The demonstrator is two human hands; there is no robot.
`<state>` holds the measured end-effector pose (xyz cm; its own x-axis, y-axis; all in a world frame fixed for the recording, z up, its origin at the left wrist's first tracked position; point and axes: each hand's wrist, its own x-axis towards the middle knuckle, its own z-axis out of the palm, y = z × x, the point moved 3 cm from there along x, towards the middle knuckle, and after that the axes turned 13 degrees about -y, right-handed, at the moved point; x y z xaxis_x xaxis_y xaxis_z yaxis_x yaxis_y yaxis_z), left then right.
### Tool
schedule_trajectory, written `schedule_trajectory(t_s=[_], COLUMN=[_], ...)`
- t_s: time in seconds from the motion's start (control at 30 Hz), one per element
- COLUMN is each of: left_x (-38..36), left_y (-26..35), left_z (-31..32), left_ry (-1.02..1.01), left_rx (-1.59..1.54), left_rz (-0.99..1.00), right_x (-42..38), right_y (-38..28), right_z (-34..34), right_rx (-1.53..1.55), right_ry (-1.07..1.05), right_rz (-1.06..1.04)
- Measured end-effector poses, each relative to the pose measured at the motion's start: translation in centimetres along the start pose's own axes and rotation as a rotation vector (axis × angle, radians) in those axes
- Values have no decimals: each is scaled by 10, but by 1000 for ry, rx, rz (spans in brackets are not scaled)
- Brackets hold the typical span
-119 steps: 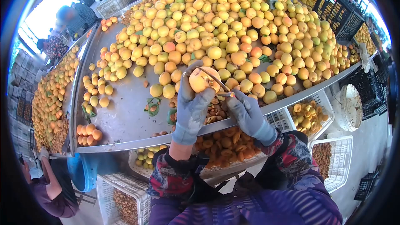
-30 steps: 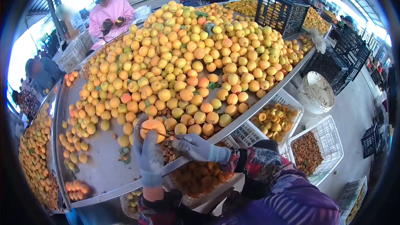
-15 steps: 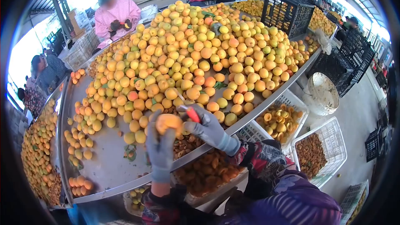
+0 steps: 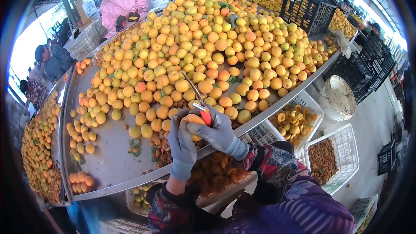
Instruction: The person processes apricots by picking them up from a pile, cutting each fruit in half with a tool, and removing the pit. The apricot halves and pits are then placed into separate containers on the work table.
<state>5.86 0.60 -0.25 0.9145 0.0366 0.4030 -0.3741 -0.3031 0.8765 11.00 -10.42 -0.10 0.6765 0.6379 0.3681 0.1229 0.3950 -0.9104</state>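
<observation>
My left hand (image 4: 180,141), in a grey glove, is wrapped round an orange apricot (image 4: 193,119) just over the near edge of the metal table. Pressed against the same fruit, my right hand (image 4: 219,134) grips a red-handled knife (image 4: 205,115). Its thin metal blade slants up and away from me, overlapping the heap of whole apricots (image 4: 173,52) in this view. Both gloves touch each other around the fruit, and they hide much of it. Brown apricot pits (image 4: 161,149) lie on the table beside my left hand.
Below the table edge (image 4: 143,181) sit a crate of halved apricots (image 4: 294,123), another full of pits (image 4: 323,160) and more halves under my arms (image 4: 219,169). A white bucket (image 4: 338,97) and black crates (image 4: 305,11) stand right. Across the table, a person in pink (image 4: 125,6) works.
My hands have come together around the apricot, which was held out in my left fingers. The knife has turned so its blade points up and away. The view has shifted slightly.
</observation>
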Motion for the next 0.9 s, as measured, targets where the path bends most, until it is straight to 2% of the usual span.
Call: schedule_trajectory(t_s=[0.1, 0.2, 0.27, 0.3, 0.37, 0.4, 0.43, 0.47, 0.5, 0.57, 0.6, 0.63, 0.7, 0.77, 0.83, 0.87, 0.9], left_x=[-5, 0, -4, -6, -4, -4, -3, -4, -4, 2, 0, 1, 2, -3, -6, -7, -9], left_y=[-9, -1, -15, -18, -22, -18, -14, -12, -22, -28, -27, -20, -13, -10, -3, 16, 14], left_z=[5, 12, 16, 14, 16, 11, 9, 10, 7, 7, 5, 3, -4, -8, -8, -9, -8], left_ry=[5, 78, 151, 175, 35, 55, 151, 249, 260, -74, -8, -2, -42, -99, -27, -70, -76], left_rx=[-110, 12, -440, -426, -547, -538, -934, -1332, -1326, -1645, -1449, -1455, -1241, -1181, -967, -1195, -1198], left_rz=[-49, 0, -189, -221, -206, -234, -478, -712, -715, -458, -486, -491, -469, -425, -348, -595, -603], right_x=[-3, -4, -7, -7, -6, -8, -8, -5, -2, -6, -9, -13, -23, -36, -48, -52, -54], right_y=[-4, -9, -7, -2, -2, -5, -10, -11, -12, -25, -27, -28, -27, -20, -23, -21, -19], right_z=[1, -1, -3, -6, -6, -3, -3, -10, -14, -15, -19, -23, -26, -29, -30, -29, -30], right_rx=[-35, -131, -142, -221, -248, -85, 69, -6, 63, 268, 271, 308, 346, 173, 181, 200, 221], right_ry=[27, 59, 43, 27, 26, 1, -24, -110, -93, -35, -36, -75, -106, -71, -86, -60, -38], right_rz=[-9, -7, 8, 5, -64, 4, 61, 46, 89, 121, 128, 145, 172, 193, 238, 257, 270])
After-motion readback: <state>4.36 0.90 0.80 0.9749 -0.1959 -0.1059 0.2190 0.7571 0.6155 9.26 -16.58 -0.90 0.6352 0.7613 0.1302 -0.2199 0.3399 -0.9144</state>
